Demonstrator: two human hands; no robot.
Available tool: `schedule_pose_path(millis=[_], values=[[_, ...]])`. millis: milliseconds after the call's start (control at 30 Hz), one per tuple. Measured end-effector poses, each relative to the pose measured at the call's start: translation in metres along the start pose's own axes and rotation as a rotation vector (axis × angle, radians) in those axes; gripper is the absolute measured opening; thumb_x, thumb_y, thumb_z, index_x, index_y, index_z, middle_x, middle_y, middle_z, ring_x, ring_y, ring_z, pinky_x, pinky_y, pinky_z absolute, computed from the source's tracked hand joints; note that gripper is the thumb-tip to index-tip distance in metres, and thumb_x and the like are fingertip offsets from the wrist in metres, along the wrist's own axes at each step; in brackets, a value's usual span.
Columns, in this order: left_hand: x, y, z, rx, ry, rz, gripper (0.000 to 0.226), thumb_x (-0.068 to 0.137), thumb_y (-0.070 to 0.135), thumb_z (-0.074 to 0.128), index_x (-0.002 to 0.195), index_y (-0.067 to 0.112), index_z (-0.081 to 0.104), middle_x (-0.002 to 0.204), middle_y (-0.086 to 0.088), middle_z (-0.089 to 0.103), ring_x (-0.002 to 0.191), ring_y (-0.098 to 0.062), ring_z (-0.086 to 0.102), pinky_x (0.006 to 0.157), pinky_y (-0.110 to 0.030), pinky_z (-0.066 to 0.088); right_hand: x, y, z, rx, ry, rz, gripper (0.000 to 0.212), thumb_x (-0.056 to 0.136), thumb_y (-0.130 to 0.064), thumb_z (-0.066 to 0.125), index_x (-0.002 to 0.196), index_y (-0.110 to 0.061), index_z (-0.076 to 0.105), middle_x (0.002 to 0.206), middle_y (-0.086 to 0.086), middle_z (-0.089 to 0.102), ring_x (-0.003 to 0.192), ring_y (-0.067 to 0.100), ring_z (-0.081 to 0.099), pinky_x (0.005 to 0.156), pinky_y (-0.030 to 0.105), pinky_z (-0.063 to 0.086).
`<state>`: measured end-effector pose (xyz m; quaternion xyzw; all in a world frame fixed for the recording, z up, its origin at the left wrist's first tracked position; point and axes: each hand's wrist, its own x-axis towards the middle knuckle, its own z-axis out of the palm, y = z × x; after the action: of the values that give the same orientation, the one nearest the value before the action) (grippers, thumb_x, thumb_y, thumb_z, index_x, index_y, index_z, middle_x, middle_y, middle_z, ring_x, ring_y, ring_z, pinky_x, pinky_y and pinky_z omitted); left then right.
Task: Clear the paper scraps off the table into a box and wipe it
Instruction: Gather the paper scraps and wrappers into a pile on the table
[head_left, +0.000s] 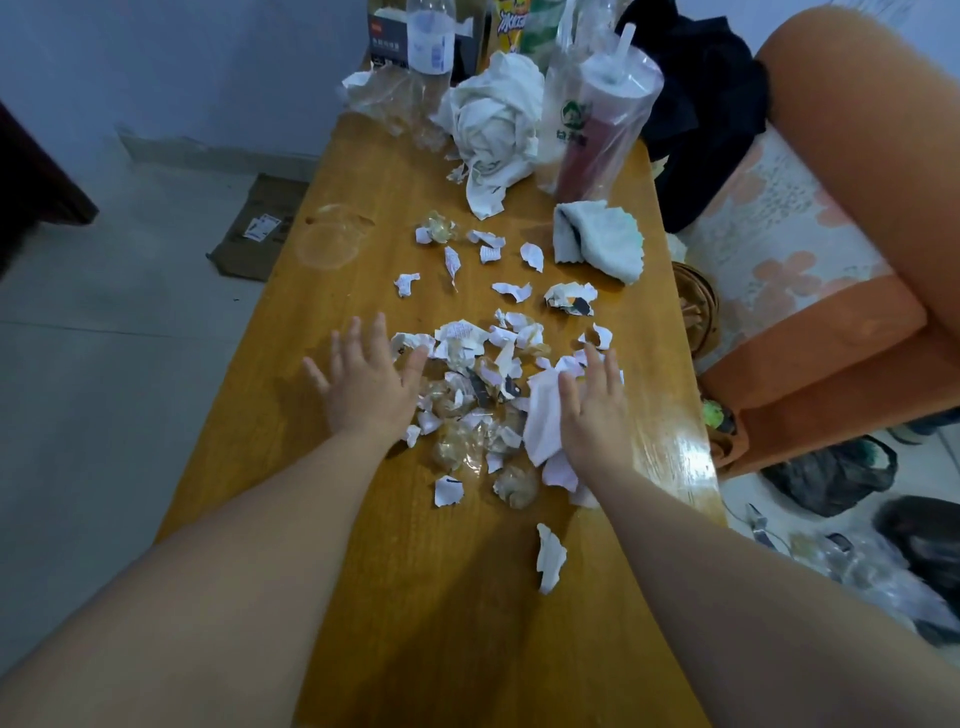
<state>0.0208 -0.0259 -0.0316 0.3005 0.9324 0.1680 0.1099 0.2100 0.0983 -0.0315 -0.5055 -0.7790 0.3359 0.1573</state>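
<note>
On the wooden table (363, 597), both hands flank a heap of torn paper scraps (478, 374).

Left hand (366, 382) lies flat, fingers spread and gripping nothing, at the heap's left edge; right hand (592, 410) also lies open, palm pressing a larger white paper sheet (540, 421) at the heap's right side; stray scraps (511, 291) lie farther up the table, near a folded grey-white cloth (597, 241); likely the gathering step; next, drawing both palms inward to bunch the heap; no open box visible, only flattened cardboard (260, 228) on the floor.
</note>
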Motion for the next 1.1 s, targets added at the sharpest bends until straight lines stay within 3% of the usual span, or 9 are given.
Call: schedule_pose_path(millis=[167,300,367,500,667,767,833,967,1100], values=[[-0.005,-0.003,0.009,-0.148,-0.171,0.044,0.074,0.092,0.059,0.021,0.15,0.019,-0.001,0.16,-0.005,0.005,0.147,-0.023,-0.001,0.12,-0.043,0.005,0.013,0.008,0.001,-0.004,-0.001,0.236,0.059,0.1,-0.05,0.03,0.152,-0.025,0.02,0.163,0.009,0.007,0.15,0.023,0.004,0.121,0.046,0.007],[-0.009,0.009,0.02,-0.141,-0.232,0.186,0.084,0.086,0.066,0.022,0.149,0.022,-0.009,0.16,-0.007,0.008,0.147,-0.023,0.003,0.119,-0.04,0.007,0.014,-0.012,0.022,0.045,-0.033,0.137,0.053,0.101,-0.045,0.027,0.148,-0.022,0.03,0.158,0.008,0.024,0.147,0.023,0.017,0.119,0.046,0.017],[0.0,0.005,0.016,-0.168,-0.211,0.183,0.085,0.083,0.069,0.018,0.15,0.023,-0.006,0.16,-0.007,0.008,0.147,-0.023,0.004,0.119,-0.042,0.007,0.02,-0.022,0.019,0.12,-0.006,0.054,0.047,0.101,-0.04,0.03,0.144,-0.021,0.037,0.151,0.007,0.035,0.139,0.021,0.031,0.112,0.035,0.029],[0.033,-0.006,0.006,-0.294,-0.149,0.069,0.065,0.095,0.053,0.023,0.15,0.02,0.013,0.16,-0.002,0.008,0.147,-0.02,0.001,0.118,-0.042,0.008,0.05,-0.022,-0.004,0.12,0.055,0.066,0.041,0.103,-0.03,0.031,0.141,-0.015,0.039,0.143,0.009,0.04,0.13,0.021,0.037,0.086,0.017,0.025],[0.074,0.0,0.007,-0.254,-0.181,0.128,0.056,0.099,0.045,0.021,0.148,0.019,0.024,0.158,-0.001,0.019,0.147,-0.019,0.008,0.118,-0.037,0.008,0.097,-0.019,-0.014,-0.071,0.089,0.089,0.047,0.103,-0.034,0.027,0.145,-0.015,0.037,0.151,0.008,0.038,0.142,0.022,0.028,0.116,0.038,0.022],[0.08,-0.001,0.013,-0.06,-0.142,0.219,0.06,0.098,0.048,0.022,0.149,0.016,0.022,0.158,0.001,0.017,0.146,-0.016,0.009,0.119,-0.035,0.008,0.116,-0.024,-0.01,-0.013,0.027,0.093,0.048,0.104,-0.033,0.023,0.148,-0.014,0.032,0.158,0.005,0.028,0.148,0.018,0.015,0.119,0.035,0.012],[0.084,-0.003,0.016,0.051,-0.11,0.278,0.064,0.096,0.053,0.023,0.149,0.017,0.022,0.158,0.003,0.017,0.146,-0.015,0.011,0.119,-0.035,0.009,0.119,-0.03,-0.002,0.054,-0.036,0.063,0.046,0.105,-0.031,0.025,0.147,-0.015,0.035,0.156,0.003,0.032,0.146,0.018,0.021,0.115,0.033,0.019],[0.089,-0.002,0.016,0.093,-0.096,0.285,0.063,0.096,0.052,0.023,0.149,0.017,0.022,0.158,0.003,0.019,0.146,-0.015,0.013,0.118,-0.035,0.012,0.11,-0.044,0.022,0.049,-0.04,-0.123,0.034,0.103,-0.032,0.032,0.118,-0.017,0.059,0.111,0.004,0.063,0.11,0.022,0.055,0.082,0.029,0.037],[0.089,-0.001,0.021,0.102,-0.063,0.209,0.064,0.097,0.05,0.019,0.15,0.016,0.014,0.159,-0.001,0.014,0.147,-0.018,0.009,0.118,-0.037,0.01,0.127,-0.06,0.028,0.098,0.089,-0.158,0.034,0.103,-0.031,0.034,0.074,-0.021,0.049,0.068,-0.006,0.048,0.069,0.014,0.046,0.063,0.03,0.03]])
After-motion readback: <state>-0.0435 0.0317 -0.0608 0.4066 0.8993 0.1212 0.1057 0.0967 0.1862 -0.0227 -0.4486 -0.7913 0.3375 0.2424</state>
